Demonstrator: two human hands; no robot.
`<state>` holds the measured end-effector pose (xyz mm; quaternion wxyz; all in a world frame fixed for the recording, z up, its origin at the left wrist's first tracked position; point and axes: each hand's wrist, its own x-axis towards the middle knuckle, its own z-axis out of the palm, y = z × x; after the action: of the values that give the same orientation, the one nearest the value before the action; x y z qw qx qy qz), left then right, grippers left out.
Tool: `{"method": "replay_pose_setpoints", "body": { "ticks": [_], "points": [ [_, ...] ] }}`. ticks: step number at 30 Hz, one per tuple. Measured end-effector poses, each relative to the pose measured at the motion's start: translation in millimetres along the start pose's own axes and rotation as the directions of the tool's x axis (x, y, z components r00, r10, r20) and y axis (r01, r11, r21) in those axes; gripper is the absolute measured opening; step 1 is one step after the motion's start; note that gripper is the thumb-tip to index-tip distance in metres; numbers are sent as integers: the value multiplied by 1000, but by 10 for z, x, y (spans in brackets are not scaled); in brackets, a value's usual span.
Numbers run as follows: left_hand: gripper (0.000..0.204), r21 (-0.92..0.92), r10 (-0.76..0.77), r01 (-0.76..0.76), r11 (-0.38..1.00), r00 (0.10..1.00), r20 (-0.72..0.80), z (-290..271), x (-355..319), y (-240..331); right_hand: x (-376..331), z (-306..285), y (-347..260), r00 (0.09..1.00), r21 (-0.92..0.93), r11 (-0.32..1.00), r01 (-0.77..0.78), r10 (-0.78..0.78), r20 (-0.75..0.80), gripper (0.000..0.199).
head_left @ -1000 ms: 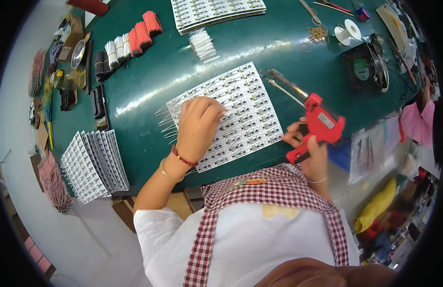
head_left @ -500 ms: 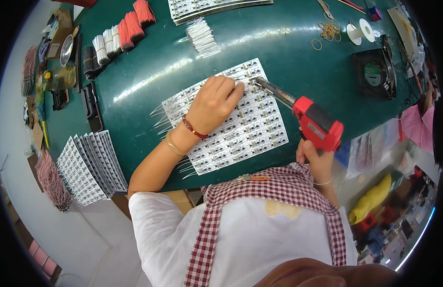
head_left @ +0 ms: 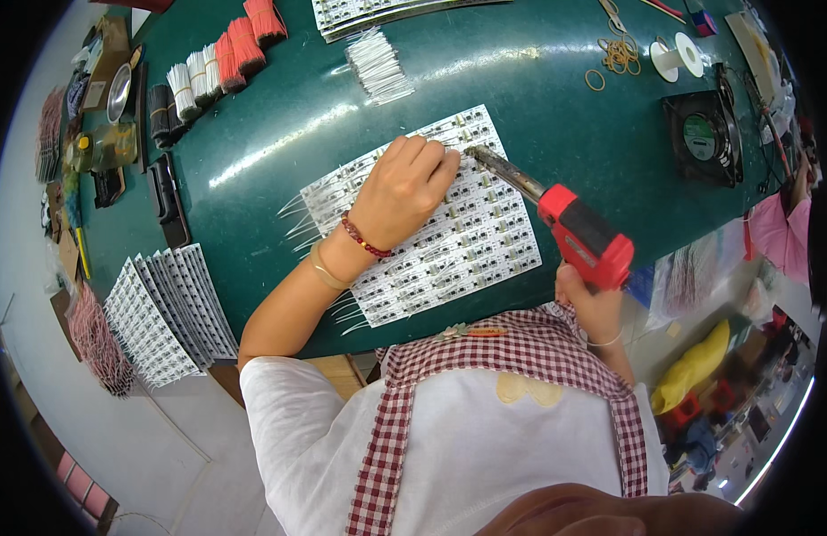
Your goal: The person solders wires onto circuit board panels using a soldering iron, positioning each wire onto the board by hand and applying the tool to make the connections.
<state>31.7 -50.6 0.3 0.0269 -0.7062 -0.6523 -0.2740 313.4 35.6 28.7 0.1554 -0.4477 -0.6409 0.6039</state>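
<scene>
A white circuit board panel (head_left: 494, 234) with rows of small parts lies tilted on the green table, thin white wires sticking out past its left edge. My left hand (head_left: 403, 192) rests over the panel's upper middle, thumb and fingers pinched together; what they pinch is hidden. In my right hand (head_left: 594, 302), at the table's near edge, is a red and black soldering gun (head_left: 585, 234). Its dark metal tip points up and left, at the panel's upper part, just right of my left fingertips.
Further back lie a bundle of white wires (head_left: 379, 67) and stacked panels (head_left: 404, 11). Red wire bundles (head_left: 240, 52) sit at the far left, more panels (head_left: 167, 313) at the near left. A black fan (head_left: 702, 136), a white spool (head_left: 677, 59) and rubber bands (head_left: 621, 55) are right.
The soldering gun has shifted slightly left, its tip closer to my left fingertips. My left hand stays at nearly the same spot on the panel.
</scene>
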Motion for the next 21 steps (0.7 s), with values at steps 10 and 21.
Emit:
{"method": "replay_pose_setpoints", "body": {
  "ticks": [10,21],
  "points": [
    [23,-42,-23,23,999,1000,-14,-3,-10,-9,14,-43,-95,998,-1,999,-36,36,50,30],
    [23,-94,-48,44,995,998,-37,15,-30,-27,-28,-17,27,999,-74,997,-37,37,0,27]
  ]
}}
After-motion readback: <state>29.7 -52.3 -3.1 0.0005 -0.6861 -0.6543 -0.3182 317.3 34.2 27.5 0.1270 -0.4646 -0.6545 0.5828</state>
